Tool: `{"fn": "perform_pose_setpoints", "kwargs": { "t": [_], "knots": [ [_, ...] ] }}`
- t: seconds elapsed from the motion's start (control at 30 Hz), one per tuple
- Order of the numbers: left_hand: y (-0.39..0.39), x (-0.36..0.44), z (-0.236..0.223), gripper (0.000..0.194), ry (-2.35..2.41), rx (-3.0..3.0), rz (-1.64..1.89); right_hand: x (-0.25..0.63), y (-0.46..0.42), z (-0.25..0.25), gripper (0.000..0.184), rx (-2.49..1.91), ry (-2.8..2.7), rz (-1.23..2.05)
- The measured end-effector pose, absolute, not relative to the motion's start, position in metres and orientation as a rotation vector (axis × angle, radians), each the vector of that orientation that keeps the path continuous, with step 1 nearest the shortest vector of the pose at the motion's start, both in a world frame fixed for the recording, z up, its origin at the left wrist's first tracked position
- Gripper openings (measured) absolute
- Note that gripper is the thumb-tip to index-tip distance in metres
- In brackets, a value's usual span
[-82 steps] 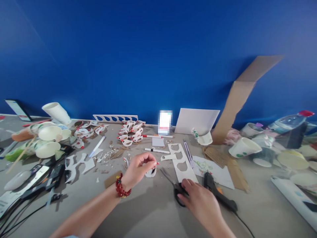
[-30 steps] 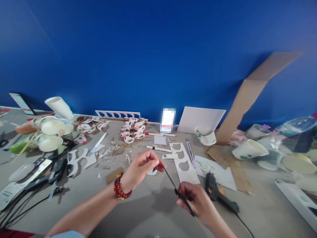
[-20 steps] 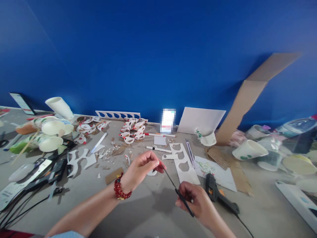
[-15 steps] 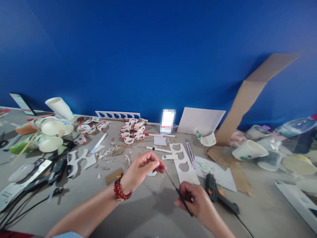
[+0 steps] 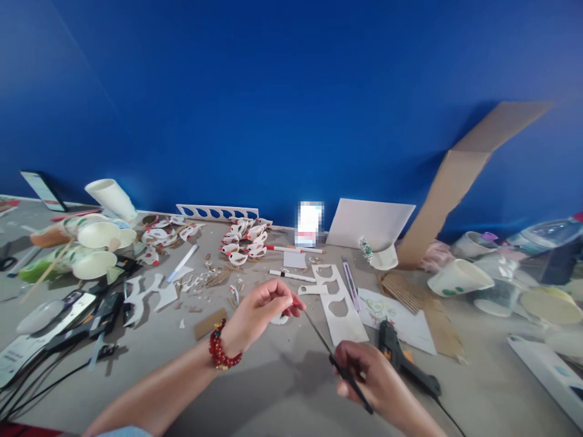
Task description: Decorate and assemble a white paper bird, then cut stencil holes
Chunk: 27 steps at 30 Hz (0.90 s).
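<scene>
My left hand [image 5: 266, 305], with a red bead bracelet [image 5: 223, 346] at the wrist, is closed in a pinch. A small red-tipped piece [image 5: 296, 301] shows between its fingertips; most of it is hidden. Under the fingers a white cutout [image 5: 279, 319] is partly visible. My right hand [image 5: 367, 370] is closed around the black handle of what look like scissors [image 5: 348, 379]. Their thin metal blade slants up-left, its tip close to my left fingertips. Behind my hands lie several white bird-shaped cutouts [image 5: 237, 258] with red marks.
A white sheet with holes [image 5: 346, 328], a utility knife [image 5: 350, 284] and a black glue gun [image 5: 405, 361] lie right of centre. Paper scraps [image 5: 200, 282] litter the left. Paper cups [image 5: 460, 275] stand right; cables [image 5: 40, 370] run at lower left.
My right hand has shifted slightly right and down, drawing the scissors back, so more of the blade shows. My left hand stays nearly in place.
</scene>
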<state>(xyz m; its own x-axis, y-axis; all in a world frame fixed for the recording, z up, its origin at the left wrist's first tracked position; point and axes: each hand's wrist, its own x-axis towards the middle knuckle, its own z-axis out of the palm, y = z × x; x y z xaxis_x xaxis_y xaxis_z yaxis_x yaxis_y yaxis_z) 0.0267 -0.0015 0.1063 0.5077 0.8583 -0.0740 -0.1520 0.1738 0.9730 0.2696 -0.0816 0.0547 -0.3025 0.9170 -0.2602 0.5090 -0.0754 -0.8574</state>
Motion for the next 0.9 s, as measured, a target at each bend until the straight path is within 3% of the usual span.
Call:
{"fn": "perform_pose_setpoints", "kwargs": {
  "t": [0.6,0.9],
  "knots": [
    [0.006,0.022,0.105,0.013,0.645,1.019,0.591,0.284,-0.068,0.077,0.066,-1.360,-1.827,1.702],
    [0.007,0.023,0.102,0.014,0.614,0.993,0.578,0.285,-0.067,0.080,0.064,-1.391,-1.861,1.654]
  ]
}}
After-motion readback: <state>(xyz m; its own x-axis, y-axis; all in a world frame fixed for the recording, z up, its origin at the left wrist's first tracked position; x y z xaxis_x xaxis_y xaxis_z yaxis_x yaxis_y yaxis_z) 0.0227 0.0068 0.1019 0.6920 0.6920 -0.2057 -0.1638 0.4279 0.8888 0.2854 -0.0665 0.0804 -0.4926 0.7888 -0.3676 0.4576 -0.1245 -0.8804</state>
